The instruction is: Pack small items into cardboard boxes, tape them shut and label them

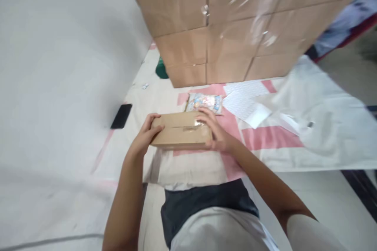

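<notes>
A small brown cardboard box (176, 135) is held between my two hands, low over the cloth near the table's front edge. My left hand (147, 131) grips its left end, with the thumb on top. Around the right end, my right hand (216, 131) has its fingers on the top and the thumb at the near side. A seam runs along the box top, and shiny clear tape shows by my right fingers. Just behind the box lies a printed plastic packet (204, 102), partly covered by my right fingers and the box.
A wall of taped cardboard (229, 43) stands at the back. White textured sheets (246, 104) and a whitish plastic bag (321, 117) lie at the right. A black phone (121, 116) and a green round object (161, 69) are at the left, beside the white wall (64, 66).
</notes>
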Demonstrator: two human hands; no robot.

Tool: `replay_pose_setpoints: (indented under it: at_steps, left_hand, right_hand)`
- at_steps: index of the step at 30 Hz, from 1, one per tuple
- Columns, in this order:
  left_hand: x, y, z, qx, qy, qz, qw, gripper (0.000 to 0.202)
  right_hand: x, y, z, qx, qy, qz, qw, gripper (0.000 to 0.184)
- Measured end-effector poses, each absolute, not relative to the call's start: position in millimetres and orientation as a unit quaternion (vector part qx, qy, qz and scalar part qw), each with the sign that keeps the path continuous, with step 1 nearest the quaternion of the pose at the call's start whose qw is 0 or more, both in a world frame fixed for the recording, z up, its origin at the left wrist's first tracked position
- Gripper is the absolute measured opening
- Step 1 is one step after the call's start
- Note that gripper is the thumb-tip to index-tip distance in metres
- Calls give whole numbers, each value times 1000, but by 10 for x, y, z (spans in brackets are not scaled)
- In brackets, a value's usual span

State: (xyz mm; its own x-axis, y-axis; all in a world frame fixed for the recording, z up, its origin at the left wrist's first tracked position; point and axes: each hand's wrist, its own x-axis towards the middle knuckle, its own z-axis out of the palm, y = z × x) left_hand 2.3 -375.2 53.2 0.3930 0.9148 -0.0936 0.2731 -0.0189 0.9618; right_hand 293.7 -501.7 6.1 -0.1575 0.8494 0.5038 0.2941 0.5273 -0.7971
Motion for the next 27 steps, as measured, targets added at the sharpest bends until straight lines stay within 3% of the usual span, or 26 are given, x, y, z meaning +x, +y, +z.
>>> replay_pose_setpoints:
  at_steps: [3,7,11,16,19,24,27]
  left_hand:
    - [-29,-3732,469,637,487,301,515,58]
    - [-5,-3686,438,616,487,306,538,66]
    - [73,-3759,529,612,481,274,565,74]
    - [325,-4067,416,604,403,227,649,106]
    - [572,-4225,92,546,319,269,726,103]
    - [792,-4276,-407,422,350,325,771,86]
    - [770,-4269,-453,390,379,335,770,68]
  right_hand:
    - [2900,-5081,23,-404,-757,188,479,103]
    - [2921,-5025,-55,-411,-777,100,467,85]
    - [2892,-5170,-100,-440,-777,87,441,64]
    - [3023,-6189,70,-456,-731,-3,507,68]
    - [3262,-7182,368,-582,-657,-43,478,66]
    - [3832,-8516,863,-770,-312,-379,407,56]
    - [4425,-8727,802,-793,-190,-465,343,53]
